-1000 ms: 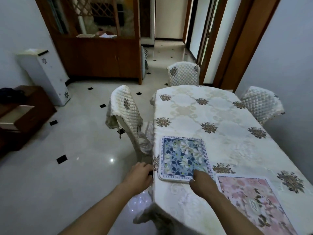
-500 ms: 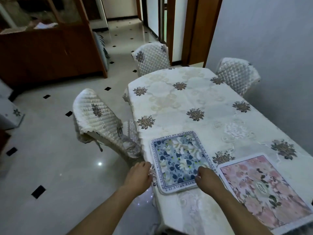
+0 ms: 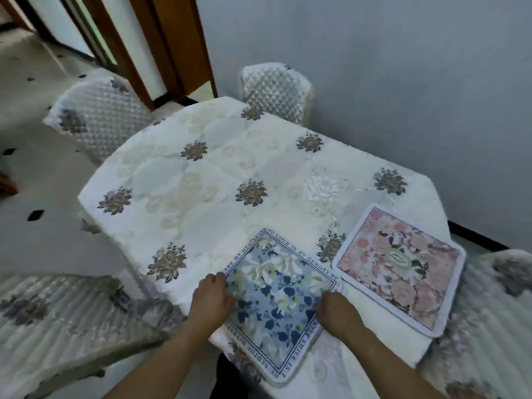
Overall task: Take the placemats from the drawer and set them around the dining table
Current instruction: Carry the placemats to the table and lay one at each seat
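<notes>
A blue floral placemat (image 3: pixel 276 298) lies turned diagonally at the near edge of the dining table (image 3: pixel 201 182), one corner hanging over that edge. My left hand (image 3: pixel 211 300) grips its left edge with curled fingers. At the mat's right edge, my right hand (image 3: pixel 336 312) holds on the same way. A pink floral placemat (image 3: pixel 400 269) lies flat just to the right, close to the blue one, with no hand on it.
Quilted-cover chairs stand around the table: one at the far left (image 3: pixel 100 119), one at the far end (image 3: pixel 276 87), one near left (image 3: pixel 57 312), one at the right (image 3: pixel 489 312). A grey wall (image 3: pixel 403 82) runs along the right side. A wooden door frame (image 3: pixel 172 38) is behind.
My view swung to the right. The blue placemat has turned diagonal and slid toward the table's near edge. My left hand moved from the table's side onto the mat's left edge.
</notes>
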Available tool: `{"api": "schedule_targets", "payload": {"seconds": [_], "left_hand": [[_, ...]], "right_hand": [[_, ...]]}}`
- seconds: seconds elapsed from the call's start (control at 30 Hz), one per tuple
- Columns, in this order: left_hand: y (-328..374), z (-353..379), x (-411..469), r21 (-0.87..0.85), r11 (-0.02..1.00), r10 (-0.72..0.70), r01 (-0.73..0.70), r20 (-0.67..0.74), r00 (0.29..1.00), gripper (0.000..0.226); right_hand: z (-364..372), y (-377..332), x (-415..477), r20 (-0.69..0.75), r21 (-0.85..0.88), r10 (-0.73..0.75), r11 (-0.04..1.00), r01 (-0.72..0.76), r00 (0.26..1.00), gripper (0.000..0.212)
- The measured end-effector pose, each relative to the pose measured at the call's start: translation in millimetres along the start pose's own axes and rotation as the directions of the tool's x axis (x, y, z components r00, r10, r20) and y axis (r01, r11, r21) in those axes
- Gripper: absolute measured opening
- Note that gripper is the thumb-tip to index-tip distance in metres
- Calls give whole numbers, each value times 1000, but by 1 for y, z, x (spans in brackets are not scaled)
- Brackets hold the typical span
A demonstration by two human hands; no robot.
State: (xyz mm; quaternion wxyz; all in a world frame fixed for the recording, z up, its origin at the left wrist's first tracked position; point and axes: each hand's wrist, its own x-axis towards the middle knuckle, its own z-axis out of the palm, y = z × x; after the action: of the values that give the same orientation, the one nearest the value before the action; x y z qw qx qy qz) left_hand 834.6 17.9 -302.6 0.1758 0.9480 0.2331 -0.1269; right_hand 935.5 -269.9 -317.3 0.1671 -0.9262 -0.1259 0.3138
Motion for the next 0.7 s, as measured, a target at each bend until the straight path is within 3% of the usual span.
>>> {"api": "schedule_targets", "payload": {"seconds": [0.1,0.17,0.33,0.5,0.7], "left_hand": [[-21,-1,37,17,999,26,-27,16,1000,34],[-33,-1,55,24,999,44,-46,89,995,40],[-46,-1,75,-6,986,165,-167,181,969,32],[-42,-7,73,-115,974,208,-194,134,969,26],[-37,-21,51,-331,936,182,-120,162,970,8]], "right_hand": [[16,-12,-9,-68,195,238,956,-221,969,16],[28,-23,-14,-82,373,394,864,-338,915,23],[57,-48,-22,-110,602,615,666,-440,781,34],[70,-60,-27,-57,735,724,496,-462,688,21],[85,-73,-44,10,834,719,378,-403,695,18]]}}
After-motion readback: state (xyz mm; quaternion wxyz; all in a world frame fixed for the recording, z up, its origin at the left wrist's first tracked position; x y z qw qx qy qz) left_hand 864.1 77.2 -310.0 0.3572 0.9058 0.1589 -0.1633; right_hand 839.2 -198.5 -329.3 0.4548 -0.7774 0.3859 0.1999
